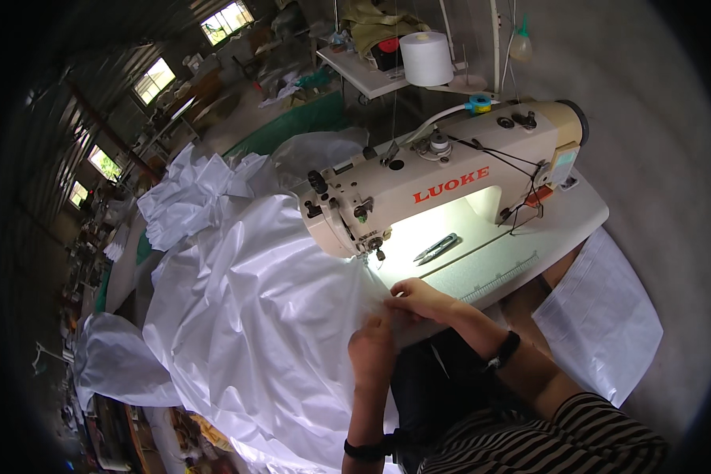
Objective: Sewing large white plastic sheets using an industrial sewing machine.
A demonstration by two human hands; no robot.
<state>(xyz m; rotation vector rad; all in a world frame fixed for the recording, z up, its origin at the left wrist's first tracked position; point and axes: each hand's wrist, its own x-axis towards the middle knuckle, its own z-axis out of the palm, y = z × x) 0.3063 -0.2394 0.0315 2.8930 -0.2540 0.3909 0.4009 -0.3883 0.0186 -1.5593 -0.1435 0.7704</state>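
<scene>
A large sheet of thin white fabric (pixel 253 316) spreads over the left of the sewing table, and its right edge runs under the head of a cream sewing machine (pixel 442 186). Both my hands are at that edge, just in front of the needle area. My left hand (pixel 371 347) is closed, gripping the fabric's edge. Close beside it, my right hand (pixel 420 302) pinches the same edge between thumb and fingers. On the lit machine bed (pixel 490 268) lies a pair of thread snips (pixel 436 248), touched by neither hand.
A white thread cone (pixel 426 59) stands behind the machine by a side table (pixel 363 75). More bunched white fabric (pixel 201 193) lies at the far left. A white sheet (pixel 608 316) hangs beside the table on the right. A ruler scale (pixel 502 274) marks the table's near edge.
</scene>
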